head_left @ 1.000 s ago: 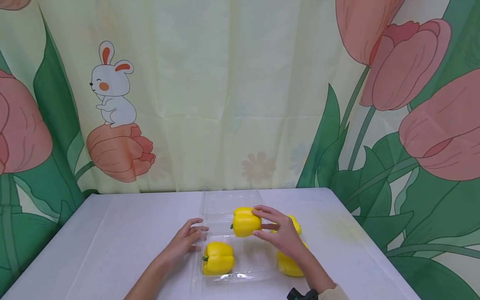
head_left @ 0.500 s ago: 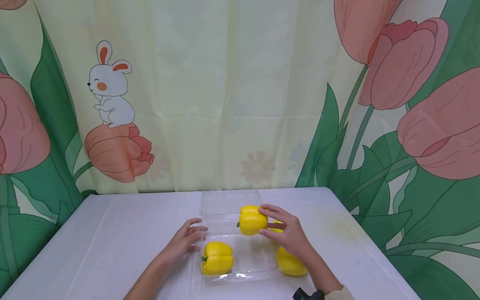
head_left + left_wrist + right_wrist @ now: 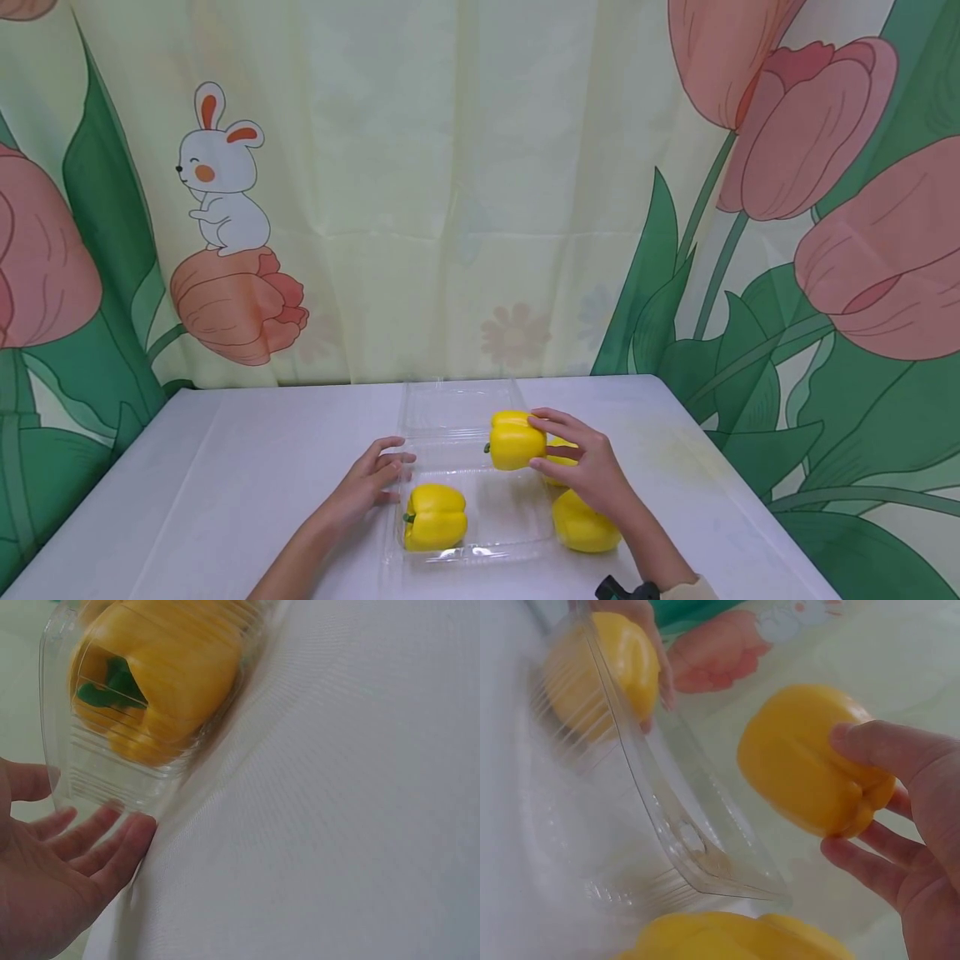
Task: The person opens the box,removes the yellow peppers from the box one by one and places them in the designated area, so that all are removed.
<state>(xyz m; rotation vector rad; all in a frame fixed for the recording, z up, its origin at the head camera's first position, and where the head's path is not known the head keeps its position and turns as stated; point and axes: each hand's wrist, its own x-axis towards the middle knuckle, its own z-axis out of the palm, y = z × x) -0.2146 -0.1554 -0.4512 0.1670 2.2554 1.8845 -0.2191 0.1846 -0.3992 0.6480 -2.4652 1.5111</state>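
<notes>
My right hand [image 3: 591, 473] holds a yellow bell pepper [image 3: 515, 442] between thumb and fingers, raised over the back right part of a clear plastic container [image 3: 513, 504]. In the right wrist view the thumb presses one side of this pepper, with fingers on the other. My left hand [image 3: 366, 483] rests its loosely bent fingers against the container's left side, as the left wrist view also shows. Another yellow bell pepper [image 3: 435, 518] with a green stem lies inside, at the front left.
Right of the container lie two more yellow peppers, one at the front [image 3: 587, 527] and one behind [image 3: 557, 471], partly hidden by my right hand. The container's clear lid [image 3: 459, 408] lies folded open at the back. A white cloth [image 3: 225, 467] covers the table; a printed curtain [image 3: 390, 208] hangs behind.
My right hand has moved to the right with the bell pepper, which now hangs nearer the container's right side. The left hand has stayed in place.
</notes>
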